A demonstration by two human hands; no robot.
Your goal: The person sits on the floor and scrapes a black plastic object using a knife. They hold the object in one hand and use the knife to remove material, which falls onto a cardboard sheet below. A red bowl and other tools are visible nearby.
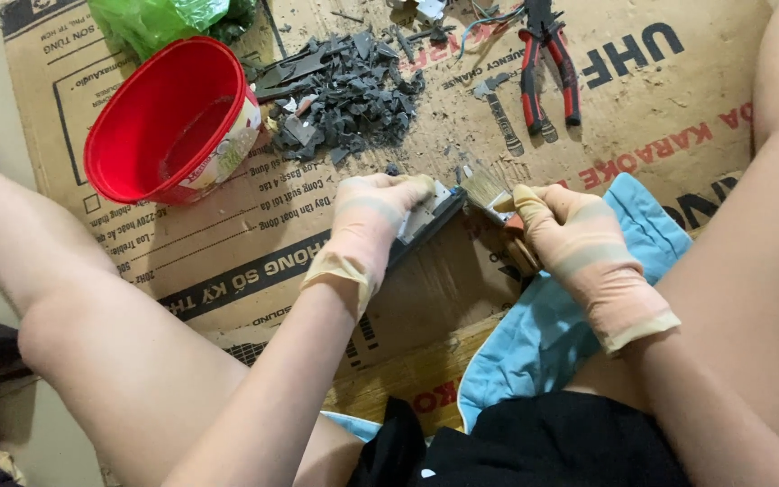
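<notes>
The gloved right hand [588, 257] is closed around the wooden handle of a small flat paintbrush [498, 203], pale bristles pointing up-left and touching the end of the piece the other hand has. The gloved left hand [373, 225] is curled down over a flat dark grey plastic-and-metal part [426, 221], pinning it at a slant; only its right end and lower edge show from under the fingers, with a light silvery patch near the brush. Both sit about the middle of the flattened brown cardboard sheet [254, 243] spread on the floor, which is what carries everything here.

Under the right hand, a light blue cloth [570, 334] lies over the cardboard's lower right part.

Toward the upper left edge there's a red round plastic tub [160, 117] tipped on its side, mouth facing the camera, with a paper label on its outer wall; I see nothing inside. Just right of it, a heap of dark grey broken plastic bits [344, 90]. A crumpled green plastic bag [160, 20] is at the top edge above the tub. Red-handled pliers [547, 68] lie near the upper right, a small grey metal tool [500, 113] beside them.

The cardboard has black and red printing and a dark band running diagonally.
</notes>
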